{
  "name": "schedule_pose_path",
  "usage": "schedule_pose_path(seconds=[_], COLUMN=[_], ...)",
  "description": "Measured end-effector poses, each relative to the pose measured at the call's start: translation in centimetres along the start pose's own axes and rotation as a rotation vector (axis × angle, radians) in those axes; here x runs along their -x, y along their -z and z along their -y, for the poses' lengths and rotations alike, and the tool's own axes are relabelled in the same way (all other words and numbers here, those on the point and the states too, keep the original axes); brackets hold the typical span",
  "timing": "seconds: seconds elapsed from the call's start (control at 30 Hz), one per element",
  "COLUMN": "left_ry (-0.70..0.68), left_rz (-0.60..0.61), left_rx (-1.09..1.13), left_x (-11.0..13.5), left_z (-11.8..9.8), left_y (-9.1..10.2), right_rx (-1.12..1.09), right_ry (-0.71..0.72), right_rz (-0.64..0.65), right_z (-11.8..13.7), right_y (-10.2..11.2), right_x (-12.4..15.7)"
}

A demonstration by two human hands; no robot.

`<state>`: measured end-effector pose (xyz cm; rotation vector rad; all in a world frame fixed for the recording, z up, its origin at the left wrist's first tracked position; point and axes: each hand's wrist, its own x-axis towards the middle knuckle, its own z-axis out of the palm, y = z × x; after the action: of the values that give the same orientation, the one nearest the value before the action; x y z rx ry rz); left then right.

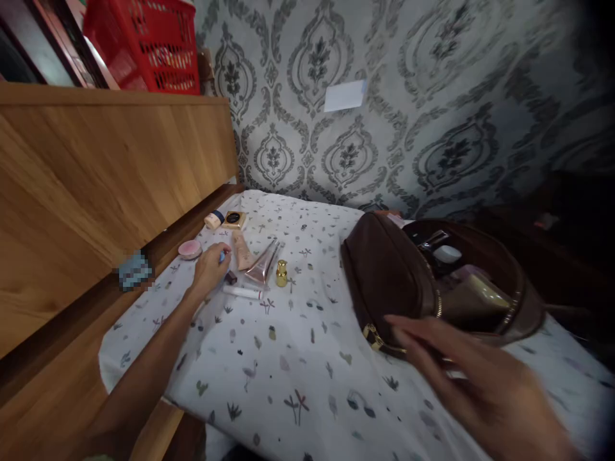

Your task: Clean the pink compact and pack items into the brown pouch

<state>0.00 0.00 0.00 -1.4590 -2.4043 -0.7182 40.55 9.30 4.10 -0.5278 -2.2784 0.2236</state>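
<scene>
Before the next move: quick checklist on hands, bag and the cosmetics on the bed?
1. Left hand on the small items: ok, it rests among them, fingertips at a small blue thing; grip cannot tell.
2. Right hand free: ok, open and blurred, in front of the brown bag.
3. Bag open: ok, zip undone, contents visible.
4. Gold-capped bottle upright: ok.
5. Pink tube and white stick lying flat on the sheet: ok.
6. Pink compact near the bed edge: ok, lying flat.
</scene>
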Motion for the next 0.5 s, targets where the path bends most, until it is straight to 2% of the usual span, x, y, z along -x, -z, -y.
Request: schedule_pose_path(seconds=[0.13, 0.27, 0.37, 0.5], left_ry=[-0.031, -0.046, -0.029, 0.008], left_rz=[0.123, 0.235, 0.297, 0.342], left_rx=[-0.052, -0.121, -0.181, -0.223], left_x=[-0.2, -0.4, -0.5, -0.3], left_z=[-2.0, -4.8, -6.1, -6.8], left_y=[-0.9, -2.0, -2.9, -3.5], right_rx=[-0.179, -0.286, -0.368, -0.508], right_ry=[0.012, -0.096, -0.163, -0.296], right_rz=[0.202, 0.343, 0.391, 0.422], right_z=[1.9, 2.2, 2.1, 1.6], right_y=[-4.2, -7.5, -9.6, -11.9], right_x=[-1.2, -1.5, -1.3, -0.4])
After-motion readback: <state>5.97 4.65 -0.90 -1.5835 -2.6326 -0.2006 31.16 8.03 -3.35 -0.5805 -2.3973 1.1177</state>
